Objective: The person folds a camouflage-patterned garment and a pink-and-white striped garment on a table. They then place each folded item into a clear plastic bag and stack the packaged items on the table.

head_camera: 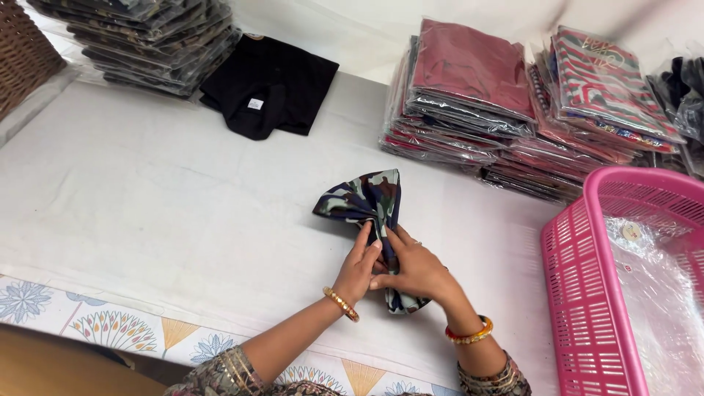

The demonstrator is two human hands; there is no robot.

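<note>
two hands meet at the middle of the white cloth-covered counter, both on a small camouflage-patterned fabric piece in blue, green and black. the left hand pinches the cloth's narrow waist with its fingertips, and the right hand lies flat over the lower part, pressing it down; held this way, the gathered middle stays bunched while the upper end fans out like a bow. the fabric's long axis runs from near the person away toward the far stacks, leaning slightly left at the top, its wide flared end pointing away and its narrow end tucked under the right palm, though how far it reaches beneath is hard to tell. a pink plastic lattice basket lined with clear film sits close at the right, and bagged folded garments in red tones are piled behind, within reach. a black folded garment lies apart, far left.
</note>
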